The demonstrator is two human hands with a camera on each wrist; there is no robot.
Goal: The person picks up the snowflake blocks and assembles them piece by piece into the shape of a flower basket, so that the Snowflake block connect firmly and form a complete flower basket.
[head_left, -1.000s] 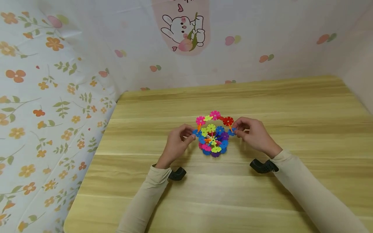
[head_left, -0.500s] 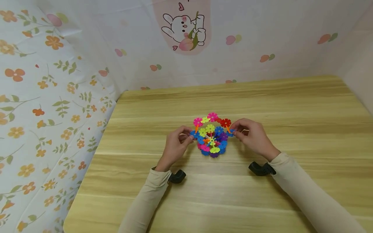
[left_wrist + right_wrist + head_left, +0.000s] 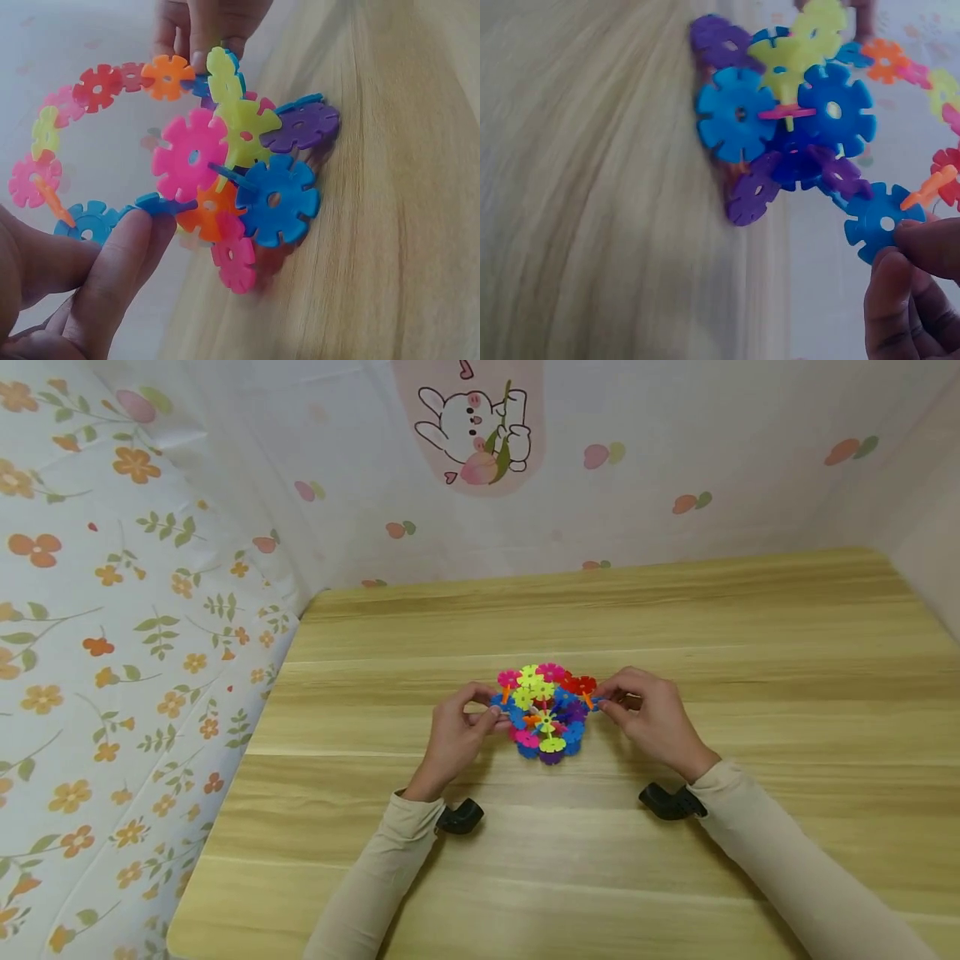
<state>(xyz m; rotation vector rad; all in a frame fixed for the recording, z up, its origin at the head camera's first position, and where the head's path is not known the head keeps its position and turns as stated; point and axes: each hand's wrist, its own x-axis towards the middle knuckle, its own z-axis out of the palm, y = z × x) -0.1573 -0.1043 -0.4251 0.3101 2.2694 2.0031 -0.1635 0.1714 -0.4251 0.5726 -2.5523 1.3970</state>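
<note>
A cluster of interlocking plastic flower discs (image 3: pixel 552 744) stands on the table in the head view, in blue, purple, pink and yellow. From its two sides a curved chain of discs (image 3: pixel 551 672) loops over like a handle, with pink, yellow, red and orange pieces. My left hand (image 3: pixel 461 731) pinches a blue disc (image 3: pixel 88 221) at the left end of this chain, thumb against finger. At the other end, a blue disc (image 3: pixel 881 217) is pinched by my right hand (image 3: pixel 654 717). Both wrist views show the chain joined to the cluster's side; some joints are hidden.
The wood-grain table (image 3: pixel 570 860) extends all around the discs. Patterned white cloth (image 3: pixel 322 468) hangs behind the table and along its left side. A black curved wrist mount (image 3: pixel 460 817) sits under the left sleeve, another black mount (image 3: pixel 670 802) under the right.
The chain's top has come down toward the cluster and now overlaps it in the head view. Chain and cluster shifted slightly left at first. Both hands keep their pinch on the blue discs.
</note>
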